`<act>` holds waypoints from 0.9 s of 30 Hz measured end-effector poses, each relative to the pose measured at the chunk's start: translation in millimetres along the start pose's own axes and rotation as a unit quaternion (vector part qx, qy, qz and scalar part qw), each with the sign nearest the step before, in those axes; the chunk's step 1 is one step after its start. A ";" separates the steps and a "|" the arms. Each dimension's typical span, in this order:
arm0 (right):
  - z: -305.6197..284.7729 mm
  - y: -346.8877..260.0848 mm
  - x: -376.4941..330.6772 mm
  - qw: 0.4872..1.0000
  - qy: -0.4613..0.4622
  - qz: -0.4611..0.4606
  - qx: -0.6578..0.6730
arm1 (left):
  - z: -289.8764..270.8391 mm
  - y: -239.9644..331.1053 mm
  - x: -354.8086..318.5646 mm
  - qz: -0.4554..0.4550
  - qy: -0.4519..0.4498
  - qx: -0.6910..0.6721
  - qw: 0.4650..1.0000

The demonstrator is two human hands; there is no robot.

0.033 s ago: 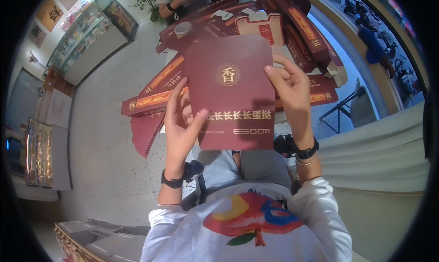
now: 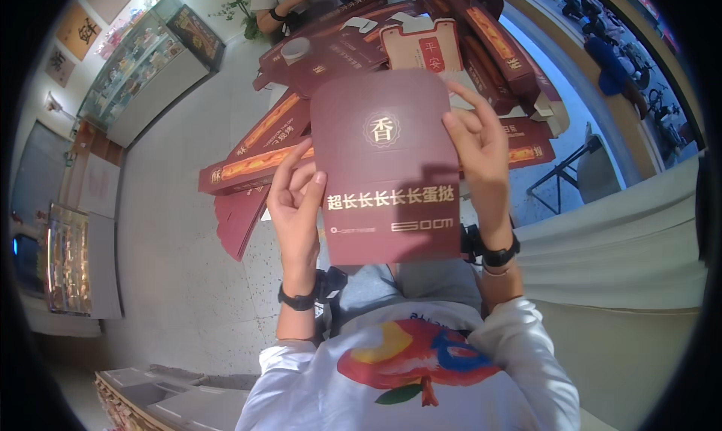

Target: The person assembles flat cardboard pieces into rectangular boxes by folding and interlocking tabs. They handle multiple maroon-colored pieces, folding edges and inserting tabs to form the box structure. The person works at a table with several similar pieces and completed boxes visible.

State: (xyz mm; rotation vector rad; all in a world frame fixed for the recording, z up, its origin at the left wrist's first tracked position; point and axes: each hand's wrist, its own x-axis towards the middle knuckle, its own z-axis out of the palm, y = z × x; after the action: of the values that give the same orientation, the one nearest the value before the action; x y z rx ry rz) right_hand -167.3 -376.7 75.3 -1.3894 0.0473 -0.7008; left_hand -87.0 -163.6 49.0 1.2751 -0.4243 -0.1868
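Nearest: white printed shirt [image 2: 410, 371], a black wristband on each arm. Left hand [image 2: 297, 201] grips the left edge of a flat maroon carton blank [image 2: 387, 168], fingers curled behind, thumb on the face. Right hand [image 2: 477, 149] pinches the upper right edge. The blank is held up at chest height, unfolded; no sides raised yet. Beyond: stacked maroon boxes [image 2: 259, 160] on the counter [image 2: 440, 74], some formed, several flat. Farthest: another person's arm [image 2: 289, 6].
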 end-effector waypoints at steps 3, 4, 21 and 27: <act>-6.9 20.3 -34.9 0.999 -0.003 -0.040 -0.034 | 20.7 -18.3 -15.6 0.093 0.084 0.025 0.992; -8.8 23.0 -47.4 0.998 -0.008 -0.027 -0.057 | 24.7 -25.1 -20.2 0.109 0.106 0.037 0.988; 21.1 20.4 -116.3 0.960 0.078 -0.064 -0.260 | 22.1 -48.8 -58.8 0.169 0.048 0.261 0.949; 50.0 15.6 -106.3 0.974 -0.175 -0.095 -0.105 | 28.2 -38.5 -102.4 -0.050 -0.031 -0.007 0.998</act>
State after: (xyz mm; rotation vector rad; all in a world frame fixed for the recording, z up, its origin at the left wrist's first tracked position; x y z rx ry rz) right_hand -224.4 -281.8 33.0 -1.7205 -0.3015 -0.6102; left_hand -187.7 -162.2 -2.2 1.2791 -0.4120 -0.3139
